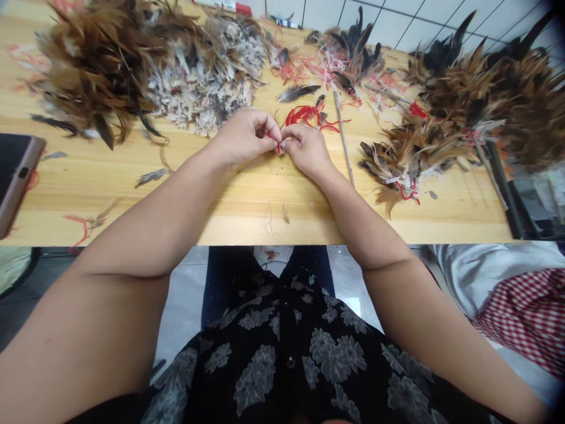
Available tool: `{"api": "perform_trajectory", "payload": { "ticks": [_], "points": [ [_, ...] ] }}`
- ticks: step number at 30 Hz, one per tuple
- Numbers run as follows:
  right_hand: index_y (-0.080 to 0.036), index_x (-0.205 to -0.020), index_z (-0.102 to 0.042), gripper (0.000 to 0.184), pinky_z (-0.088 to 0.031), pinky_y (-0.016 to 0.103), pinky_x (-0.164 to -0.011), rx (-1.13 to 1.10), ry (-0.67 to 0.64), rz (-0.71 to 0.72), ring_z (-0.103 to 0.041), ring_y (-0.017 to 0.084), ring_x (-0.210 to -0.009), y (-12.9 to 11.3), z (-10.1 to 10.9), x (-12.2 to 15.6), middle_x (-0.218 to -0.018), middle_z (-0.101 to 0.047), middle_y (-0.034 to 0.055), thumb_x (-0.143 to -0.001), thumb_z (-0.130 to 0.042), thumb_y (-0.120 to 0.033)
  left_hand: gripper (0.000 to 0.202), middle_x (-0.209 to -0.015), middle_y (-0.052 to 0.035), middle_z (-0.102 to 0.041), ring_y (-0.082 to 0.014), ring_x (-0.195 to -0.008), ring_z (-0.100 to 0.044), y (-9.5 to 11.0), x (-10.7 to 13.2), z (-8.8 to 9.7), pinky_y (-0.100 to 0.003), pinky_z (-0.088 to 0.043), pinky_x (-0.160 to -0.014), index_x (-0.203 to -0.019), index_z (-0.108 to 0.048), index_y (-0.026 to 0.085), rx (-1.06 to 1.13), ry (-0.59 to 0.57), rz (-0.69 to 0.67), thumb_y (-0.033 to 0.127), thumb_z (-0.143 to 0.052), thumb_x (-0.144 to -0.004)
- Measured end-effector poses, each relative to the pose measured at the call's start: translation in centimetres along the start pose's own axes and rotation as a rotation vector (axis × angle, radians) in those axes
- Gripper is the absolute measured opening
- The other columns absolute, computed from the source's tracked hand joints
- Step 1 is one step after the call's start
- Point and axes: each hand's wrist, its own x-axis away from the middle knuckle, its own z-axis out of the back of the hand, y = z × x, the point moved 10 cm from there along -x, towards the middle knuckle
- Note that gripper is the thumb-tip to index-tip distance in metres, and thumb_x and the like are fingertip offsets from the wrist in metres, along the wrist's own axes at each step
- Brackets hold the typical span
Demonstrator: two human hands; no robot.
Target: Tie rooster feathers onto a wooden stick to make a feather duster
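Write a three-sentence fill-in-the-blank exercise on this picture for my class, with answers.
The left hand and right hand together pinch thread coloured ____.
The phone lies toward the ____ end of the table, not the right.
The checked cloth is red and ____.
Missing words: red; left; white.

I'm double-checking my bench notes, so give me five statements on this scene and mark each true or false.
1. The left hand and right hand meet at a red string. True.
2. The phone lies at the right end of the table. False: the phone is at the left end.
3. A stick lies to the right of the right hand. True.
4. The checked cloth lies on the table. False: the checked cloth is past the near edge of the table.
5. Feathers lie right of the stick. True.
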Motion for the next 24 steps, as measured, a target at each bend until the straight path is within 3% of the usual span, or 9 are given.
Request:
{"api": "perform_trajectory", "payload": {
  "ticks": [6, 10, 19, 24],
  "points": [
    [-0.019, -0.110, -0.084, 0.018, -0.060, 0.044, -0.114, 0.014, 0.019, 0.037, -0.078, 0.026, -0.118, 0.5, -0.7, -0.3, -0.117, -0.085, 0.0073, -0.101, -0.069, -0.021, 0.024, -0.100, -0.0002, -0.081, -0.0230, -0.099, -0.071, 1.9, 0.7, 0.0, -0.042, -0.060, -0.100, -0.106, -0.074, 0.025, -0.215, 0.059, -0.056, 0.036, -0.090, -0.091],
    [-0.018, -0.108, -0.081, 0.016, -0.060, 0.044, -0.114, -0.019, 0.023, 0.044, -0.077, 0.024, -0.116, 0.6, -0.9, -0.4, -0.114, -0.083, 0.0065, -0.104, -0.068, -0.025, 0.027, -0.109, -0.0003, -0.082, -0.0270, -0.121, -0.068, 2.4, 1.1, -0.2, -0.045, -0.052, -0.113, -0.116, -0.074, 0.028, -0.336, 0.021, -0.042, 0.045, -0.080, -0.096],
    [-0.017, -0.102, -0.073, 0.024, -0.059, 0.033, -0.096, -0.249, 0.077, -0.064, -0.068, 0.016, -0.095, 2.0, -0.4, -0.7, -0.096, -0.073, 0.0014, -0.107, -0.077, -0.041, 0.040, -0.114, -0.0025, -0.086, -0.0256, -0.124, -0.067, 4.2, 1.8, 0.1, -0.044, -0.048, -0.111, -0.123, -0.078, 0.024, -0.617, 0.057, 0.064, 0.053, -0.063, -0.099],
    [-0.019, -0.099, -0.069, 0.038, -0.059, 0.032, -0.088, -0.401, 0.093, -0.138, -0.061, 0.013, -0.084, 2.8, -0.6, -0.8, -0.091, -0.071, -0.0004, -0.100, -0.090, -0.051, 0.043, -0.118, -0.0051, -0.083, -0.0285, -0.129, -0.065, 5.1, 1.7, -0.4, -0.046, -0.048, -0.111, -0.116, -0.080, 0.029, -0.631, 0.007, -0.015, 0.060, -0.060, -0.095]
  ]
}}
